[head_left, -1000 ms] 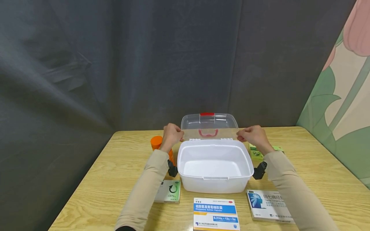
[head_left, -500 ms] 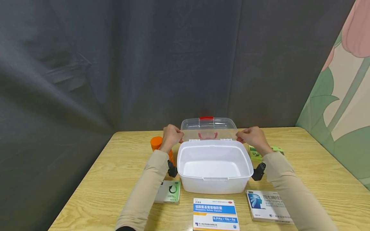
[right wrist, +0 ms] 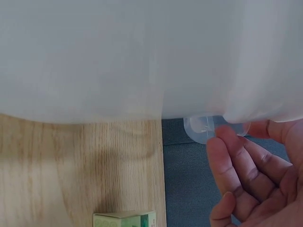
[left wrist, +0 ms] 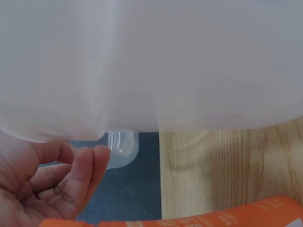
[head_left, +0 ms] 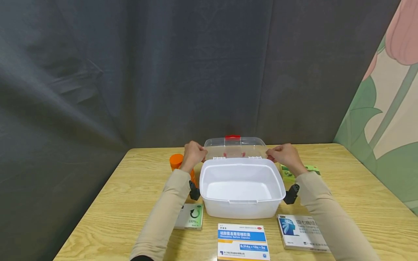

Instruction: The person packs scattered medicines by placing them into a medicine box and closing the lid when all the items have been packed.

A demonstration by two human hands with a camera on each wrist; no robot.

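Clear lid [head_left: 234, 148], handle [head_left: 243, 154] mostly hidden

One White Rectangular Plastic Tub [head_left: 242, 210], Four Cardboard Cartons [head_left: 242, 242]

The tub had one transparent plastic lid [head_left: 250, 142], with one red clasp [head_left: 233, 137] and two white hinges [head_left: 219, 158]. One bare left hand [head_left: 194, 154] and one bare right hand [head_left: 286, 154] made two hands. There were also two beige sleeves [head_left: 160, 217] and two small black wrist devices [head_left: 194, 191]. Of the four cartons, three were mainly white and one was green. Of orange cylindrical containers [head_left: 176, 160], at least one was visible; the left hand hid whether there was a second. One pale wooden table [head_left: 114, 203], one dark cloth curtain [head_left: 196, 72] and one flower-painted wall [head_left: 388, 119] were seen.
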